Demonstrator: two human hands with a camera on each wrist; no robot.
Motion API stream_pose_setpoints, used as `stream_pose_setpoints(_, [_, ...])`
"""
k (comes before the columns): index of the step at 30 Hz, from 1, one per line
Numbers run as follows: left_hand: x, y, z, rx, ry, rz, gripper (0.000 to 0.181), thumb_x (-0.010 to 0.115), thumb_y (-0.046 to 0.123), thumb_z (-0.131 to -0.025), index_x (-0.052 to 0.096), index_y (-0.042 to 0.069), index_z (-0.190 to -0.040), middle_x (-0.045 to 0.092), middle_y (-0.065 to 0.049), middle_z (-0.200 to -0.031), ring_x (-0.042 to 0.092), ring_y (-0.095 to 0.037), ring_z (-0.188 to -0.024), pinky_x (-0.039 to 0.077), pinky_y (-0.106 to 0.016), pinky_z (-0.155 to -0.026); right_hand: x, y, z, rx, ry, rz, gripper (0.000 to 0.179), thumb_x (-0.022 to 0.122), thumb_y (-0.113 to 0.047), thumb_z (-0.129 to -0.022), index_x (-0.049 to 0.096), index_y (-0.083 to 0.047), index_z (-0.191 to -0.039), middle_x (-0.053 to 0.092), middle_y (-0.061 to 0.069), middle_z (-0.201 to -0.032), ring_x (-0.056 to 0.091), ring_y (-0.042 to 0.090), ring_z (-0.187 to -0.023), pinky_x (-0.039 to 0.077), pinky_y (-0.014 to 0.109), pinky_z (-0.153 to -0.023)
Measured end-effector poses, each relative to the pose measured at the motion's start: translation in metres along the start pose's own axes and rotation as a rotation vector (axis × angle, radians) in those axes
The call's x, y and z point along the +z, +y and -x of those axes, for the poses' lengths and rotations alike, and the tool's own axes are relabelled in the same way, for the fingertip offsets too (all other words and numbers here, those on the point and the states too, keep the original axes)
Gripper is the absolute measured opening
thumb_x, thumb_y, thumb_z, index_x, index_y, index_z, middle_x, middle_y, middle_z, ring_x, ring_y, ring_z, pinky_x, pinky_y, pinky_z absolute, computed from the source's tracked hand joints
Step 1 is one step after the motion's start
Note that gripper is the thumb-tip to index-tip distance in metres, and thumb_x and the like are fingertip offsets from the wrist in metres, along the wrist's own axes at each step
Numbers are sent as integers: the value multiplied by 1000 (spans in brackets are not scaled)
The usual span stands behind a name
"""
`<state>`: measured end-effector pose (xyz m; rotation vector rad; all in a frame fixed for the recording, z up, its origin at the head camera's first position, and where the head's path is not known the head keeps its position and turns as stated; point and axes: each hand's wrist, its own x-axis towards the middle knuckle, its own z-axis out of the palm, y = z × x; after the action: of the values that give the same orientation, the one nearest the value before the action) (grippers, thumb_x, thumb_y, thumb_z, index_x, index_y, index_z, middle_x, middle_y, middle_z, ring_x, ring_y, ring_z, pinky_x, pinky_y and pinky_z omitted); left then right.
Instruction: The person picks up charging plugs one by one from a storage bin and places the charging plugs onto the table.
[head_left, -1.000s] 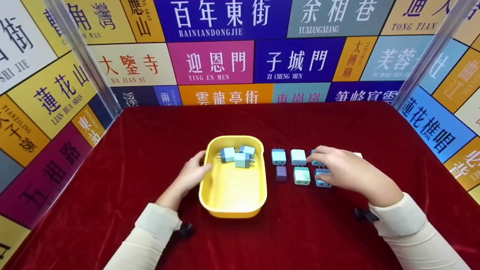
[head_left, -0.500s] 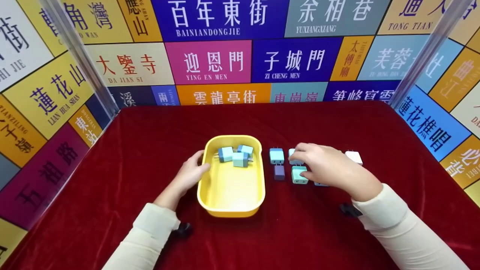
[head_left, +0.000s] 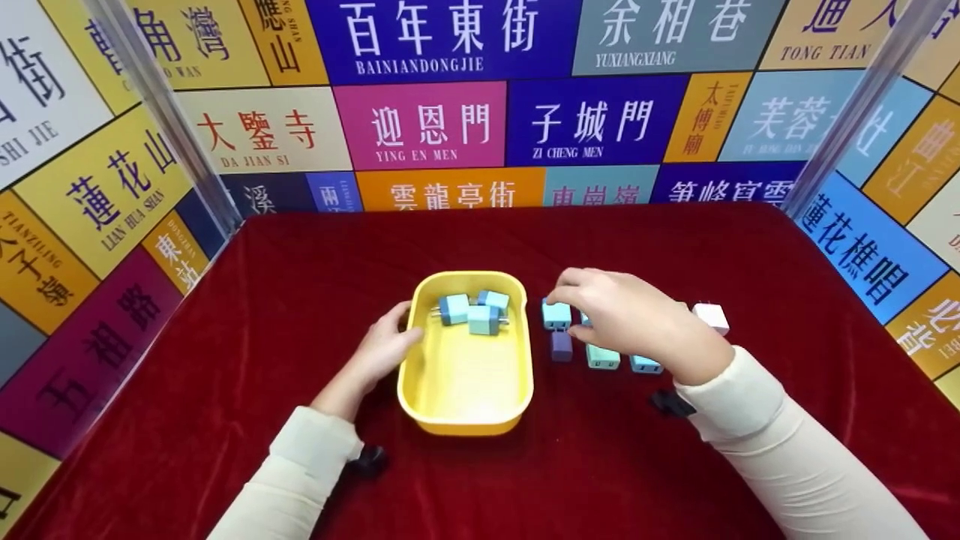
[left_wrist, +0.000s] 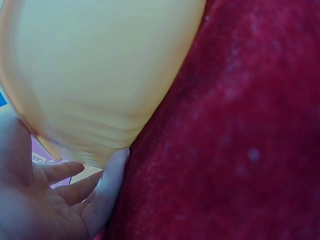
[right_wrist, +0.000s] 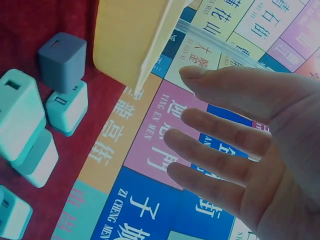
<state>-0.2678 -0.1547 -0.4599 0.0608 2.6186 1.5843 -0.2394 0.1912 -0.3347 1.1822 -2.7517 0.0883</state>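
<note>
Far left, the person's L hand (head_left: 381, 346) grips the yellow, round-cornered plastic tub (head_left: 466, 430), thumb over the rim, fingers outside; light pressure there should be enough to steady it on the dark-red, velvet-covered desk (head_left: 555, 487). Inside, toward the far end, lie three aqua-and-blue plug adapters (head_left: 484, 321) w/ metal prongs. Just right of the tub, on the desk: an aqua boxy adapter (head_left: 556, 316), & nearer the person a small purple block charger (head_left: 561, 347). The R hand (head_left: 630, 313) is over that aqua adapter, fingers spread, nothing held; can't tell if fingertips touch. Step looks like a pick-up: best pinch its sides, not the prongs, & lift straight up so the purple one isn't dragged. Farther right: mint-green adapter (head_left: 603, 358), blue adapter (head_left: 646, 365), white adapter (head_left: 710, 318); wrist best held high to clear those.
</note>
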Motion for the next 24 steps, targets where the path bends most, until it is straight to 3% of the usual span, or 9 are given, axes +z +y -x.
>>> stream_pose_setpoints(11, [1, 0, 0, 2, 3, -6, 61, 58, 15, -97, 51, 7, -157, 63, -18, -144, 65, -29, -117, 56, -43, -99, 1, -2, -25, -18, -16, -17, 40, 88, -17, -89, 76, -9, -126, 70, 10, -120, 67, 27, -110, 61, 42, -95])
stream_pose_setpoints(18, [0, 0, 0, -1, -8, -2, 61, 57, 15, -97, 50, 7, -157, 63, -18, -143, 64, -29, -117, 56, -43, -99, 7, -9, -42, -77, -1, -12, 36, 88, -17, -88, 77, -6, -122, 71, 11, -118, 64, 30, -109, 59, 41, -96])
stream_pose_setpoints(24, [1, -1, 0, 4, -6, 8, 60, 58, 14, -97, 51, 7, -156, 63, -18, -142, 65, -29, -116, 57, -43, -98, 13, -16, -60, -76, -49, -35, 36, 85, -18, -91, 76, -7, -124, 70, 11, -119, 63, 29, -108, 59, 41, -96])
